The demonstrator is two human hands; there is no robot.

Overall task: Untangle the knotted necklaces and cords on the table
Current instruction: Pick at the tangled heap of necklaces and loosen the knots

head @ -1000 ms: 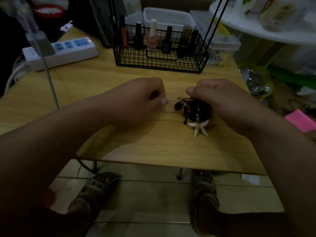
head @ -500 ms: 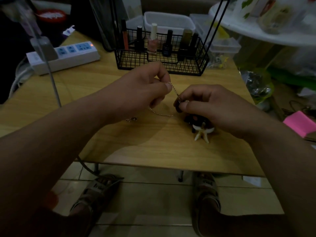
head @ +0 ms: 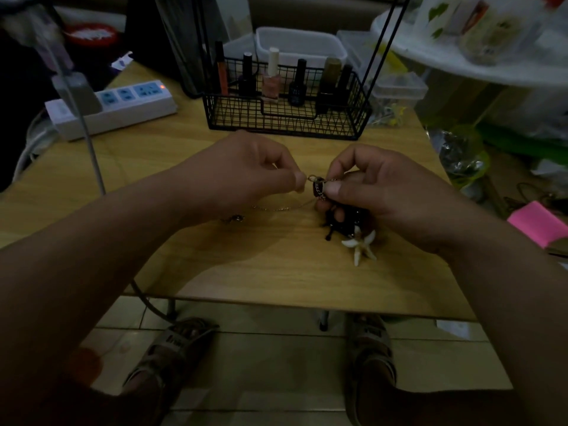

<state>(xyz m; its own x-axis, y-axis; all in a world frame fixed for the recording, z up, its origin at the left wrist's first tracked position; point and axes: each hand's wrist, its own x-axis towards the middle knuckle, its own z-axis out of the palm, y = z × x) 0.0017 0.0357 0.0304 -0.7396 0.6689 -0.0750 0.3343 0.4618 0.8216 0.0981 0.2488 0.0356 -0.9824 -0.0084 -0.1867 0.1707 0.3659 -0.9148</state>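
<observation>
While the left hand pinches the fine chain between thumb and forefinger, the right hand pinches the same chain just beside it. The right hand's lower fingers curl over the dark tangle of cords resting on the counter. The chain's loose length trails left across the wood to a small clasp, and a pale star-shaped pendant pokes out below the tangle. From where I stand, short gentle pulls look wisest: feed slack toward the knot, steady the bundle, and never yank, or the thin links may cinch tighter.
</observation>
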